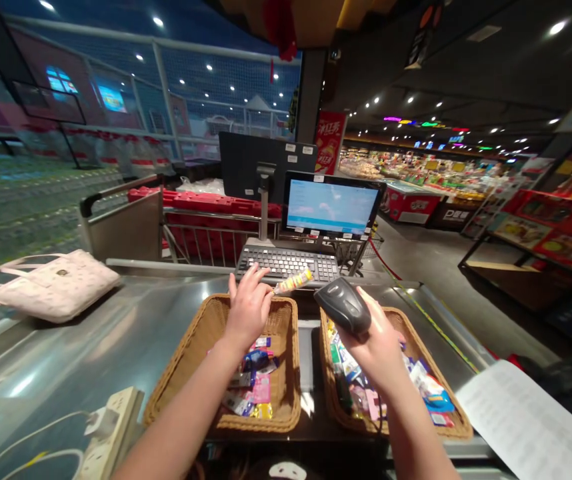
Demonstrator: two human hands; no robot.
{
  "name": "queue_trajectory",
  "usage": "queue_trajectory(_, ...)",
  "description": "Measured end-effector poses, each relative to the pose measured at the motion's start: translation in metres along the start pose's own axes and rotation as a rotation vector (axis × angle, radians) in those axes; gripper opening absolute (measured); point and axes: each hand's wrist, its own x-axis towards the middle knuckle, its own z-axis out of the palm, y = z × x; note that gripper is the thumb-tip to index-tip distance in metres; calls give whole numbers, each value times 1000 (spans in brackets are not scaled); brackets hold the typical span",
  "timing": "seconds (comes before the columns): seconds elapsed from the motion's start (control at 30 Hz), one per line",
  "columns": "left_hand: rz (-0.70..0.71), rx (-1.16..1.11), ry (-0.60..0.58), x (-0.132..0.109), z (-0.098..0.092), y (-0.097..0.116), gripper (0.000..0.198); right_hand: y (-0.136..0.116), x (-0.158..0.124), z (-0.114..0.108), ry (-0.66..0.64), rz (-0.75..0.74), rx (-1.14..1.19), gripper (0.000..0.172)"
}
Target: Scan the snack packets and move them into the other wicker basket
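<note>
My left hand [249, 303] is above the far rim of the left wicker basket [166, 373], its fingertips at the near edge of the black keyboard [286, 261]. Held on its inner side is a slim, yellow-wrapped candy stick [293, 281] pointing right. My right hand [379, 343] grips a black barcode scanner [345, 305] above the right wicker basket [453, 417], its front end towards the candy stick. Small packaged sweets [261, 387] lie in the left basket. More colourful packets [429, 383] fill the right one, partly hidden by my forearm.
Behind the keyboard stand a lit monitor [333, 205] and a dark screen seen from behind [243, 163]. A pink handbag [59, 287] rests on the metal counter [116, 333]. A power strip [111, 433] is front left, printed paper [531, 417] front right.
</note>
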Motion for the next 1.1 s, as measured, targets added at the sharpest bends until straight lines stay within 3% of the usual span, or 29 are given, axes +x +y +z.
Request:
queue_trajectory(0.43,-101,45,-6,-18,-18,-37,22,-22,5,38,-149,-28,95,37)
queue_trajectory(0.83,-140,88,-15,-37,-27,-69,20,-42,8,58,-242,-37,157,38)
queue_trajectory(1.1,-169,92,-130,-51,-28,-81,19,-44,3,65,-272,11,142,32)
